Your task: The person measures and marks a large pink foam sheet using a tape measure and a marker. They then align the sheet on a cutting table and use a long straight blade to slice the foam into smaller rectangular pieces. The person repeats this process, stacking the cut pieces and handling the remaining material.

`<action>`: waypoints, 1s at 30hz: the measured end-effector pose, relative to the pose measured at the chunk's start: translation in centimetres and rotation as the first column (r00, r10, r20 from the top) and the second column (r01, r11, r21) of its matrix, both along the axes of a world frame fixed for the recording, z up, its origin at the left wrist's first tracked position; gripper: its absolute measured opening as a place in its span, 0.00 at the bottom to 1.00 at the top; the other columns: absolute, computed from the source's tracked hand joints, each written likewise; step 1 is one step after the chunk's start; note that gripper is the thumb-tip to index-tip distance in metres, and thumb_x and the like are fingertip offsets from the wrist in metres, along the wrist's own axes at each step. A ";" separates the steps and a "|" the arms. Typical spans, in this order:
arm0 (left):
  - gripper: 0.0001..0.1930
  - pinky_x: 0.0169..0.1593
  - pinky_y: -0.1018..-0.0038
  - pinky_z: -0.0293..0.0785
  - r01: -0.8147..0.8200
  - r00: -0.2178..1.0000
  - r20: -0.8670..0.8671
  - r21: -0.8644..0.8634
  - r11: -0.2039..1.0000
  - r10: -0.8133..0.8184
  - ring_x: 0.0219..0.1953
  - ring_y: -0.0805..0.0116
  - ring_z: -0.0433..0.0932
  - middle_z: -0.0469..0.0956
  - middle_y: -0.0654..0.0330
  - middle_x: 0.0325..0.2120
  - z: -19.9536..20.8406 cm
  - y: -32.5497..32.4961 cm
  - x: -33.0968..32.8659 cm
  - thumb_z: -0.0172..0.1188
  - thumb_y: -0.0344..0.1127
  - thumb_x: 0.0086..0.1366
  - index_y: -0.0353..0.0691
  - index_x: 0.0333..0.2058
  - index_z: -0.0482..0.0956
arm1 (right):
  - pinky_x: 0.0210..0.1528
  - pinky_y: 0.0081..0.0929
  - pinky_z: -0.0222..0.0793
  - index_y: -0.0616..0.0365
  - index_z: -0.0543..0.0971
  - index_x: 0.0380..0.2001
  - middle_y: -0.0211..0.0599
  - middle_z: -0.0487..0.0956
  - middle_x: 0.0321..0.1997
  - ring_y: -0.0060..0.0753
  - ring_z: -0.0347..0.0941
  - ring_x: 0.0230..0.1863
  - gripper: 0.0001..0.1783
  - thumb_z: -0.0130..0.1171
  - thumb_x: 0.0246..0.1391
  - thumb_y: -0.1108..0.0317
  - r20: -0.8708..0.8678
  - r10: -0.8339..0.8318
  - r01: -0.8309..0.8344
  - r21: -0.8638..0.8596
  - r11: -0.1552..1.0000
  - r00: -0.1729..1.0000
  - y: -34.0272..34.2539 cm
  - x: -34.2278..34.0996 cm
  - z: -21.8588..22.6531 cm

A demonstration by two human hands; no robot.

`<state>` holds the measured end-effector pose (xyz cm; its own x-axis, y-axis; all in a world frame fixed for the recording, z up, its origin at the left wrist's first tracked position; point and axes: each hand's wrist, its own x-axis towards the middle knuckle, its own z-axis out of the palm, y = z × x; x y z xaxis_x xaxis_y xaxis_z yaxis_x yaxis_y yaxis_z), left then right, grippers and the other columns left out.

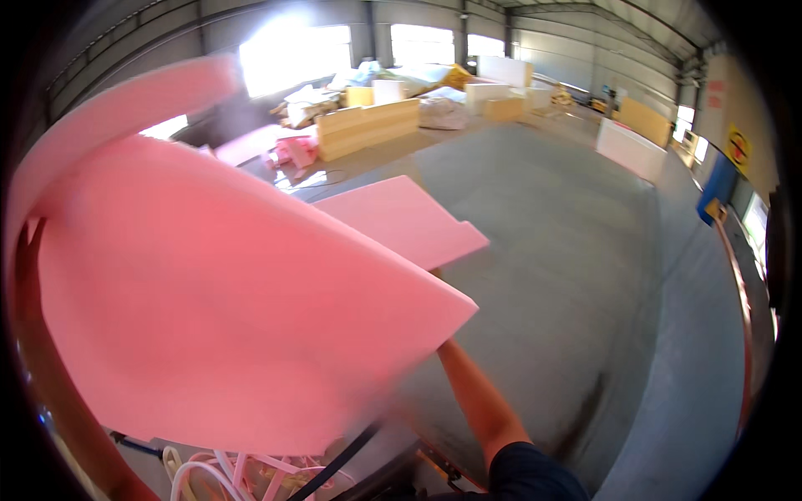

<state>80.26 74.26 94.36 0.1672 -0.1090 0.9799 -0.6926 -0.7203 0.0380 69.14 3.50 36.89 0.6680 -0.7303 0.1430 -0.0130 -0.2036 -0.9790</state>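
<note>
A large pink foam board (251, 284) fills the left and middle of the head view, tilted and raised off the floor. My left hand (30, 238), partly hidden, grips it at the far left edge, where a long curved pink foam strip (125, 96) arches over the board. My right forearm (480, 392) reaches up behind the board's right corner. Most of my right hand (436, 273) is hidden there; a bit of it shows above the board's upper edge. Just beyond lies a second pink foam board (401, 219) with a notched edge; I cannot tell whether my right hand touches it.
Pink and white foam offcut strips (238, 476) lie tangled below, beside a black bar (342, 459). A yellow foam block (368, 128) and heaped scraps stand at the back. White panel (631, 150) and tan panel (645, 121) stand at the right. Grey floor (551, 250) stretches between.
</note>
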 end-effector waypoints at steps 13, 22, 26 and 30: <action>0.13 0.45 0.72 0.75 0.850 -0.156 -0.186 -0.525 -0.036 -0.970 0.43 0.66 0.78 0.80 0.60 0.42 -2.4 -49.0 -15.8 0.59 0.38 0.67 0.37 0.44 0.83 | 0.64 0.40 0.68 0.58 0.62 0.70 0.50 0.69 0.68 0.48 0.72 0.61 0.44 0.67 0.53 0.56 -0.269 0.216 -0.126 0.315 0.941 0.939 3.5 -42.7 -8.7; 0.23 0.53 0.51 0.72 0.600 -0.408 -0.105 -0.780 -0.179 -0.907 0.46 0.72 0.73 0.79 0.68 0.42 -0.5 -62.6 -28.4 0.62 0.49 0.64 0.49 0.56 0.77 | 0.62 0.40 0.69 0.58 0.61 0.70 0.51 0.71 0.66 0.47 0.73 0.59 0.46 0.69 0.52 0.56 -0.293 0.192 -0.071 0.376 0.924 0.937 6.1 -58.3 -10.7; 0.19 0.51 0.62 0.76 0.711 -0.647 -0.296 -0.567 -0.415 -0.703 0.47 0.67 0.78 0.80 0.58 0.44 1.9 -64.2 -28.7 0.61 0.40 0.66 0.39 0.53 0.78 | 0.61 0.40 0.70 0.59 0.61 0.70 0.51 0.71 0.66 0.47 0.74 0.59 0.46 0.69 0.52 0.57 -0.264 0.197 -0.098 0.346 0.933 0.944 6.4 -59.4 -10.1; 0.17 0.45 0.69 0.77 0.894 -0.448 -0.418 -0.186 -0.409 -0.790 0.41 0.67 0.81 0.82 0.56 0.39 4.1 -64.6 -29.1 0.63 0.37 0.64 0.32 0.47 0.80 | 0.61 0.40 0.71 0.59 0.61 0.70 0.51 0.72 0.65 0.47 0.74 0.58 0.47 0.70 0.51 0.57 -0.239 0.218 -0.140 0.306 0.942 0.946 6.0 -59.1 -9.4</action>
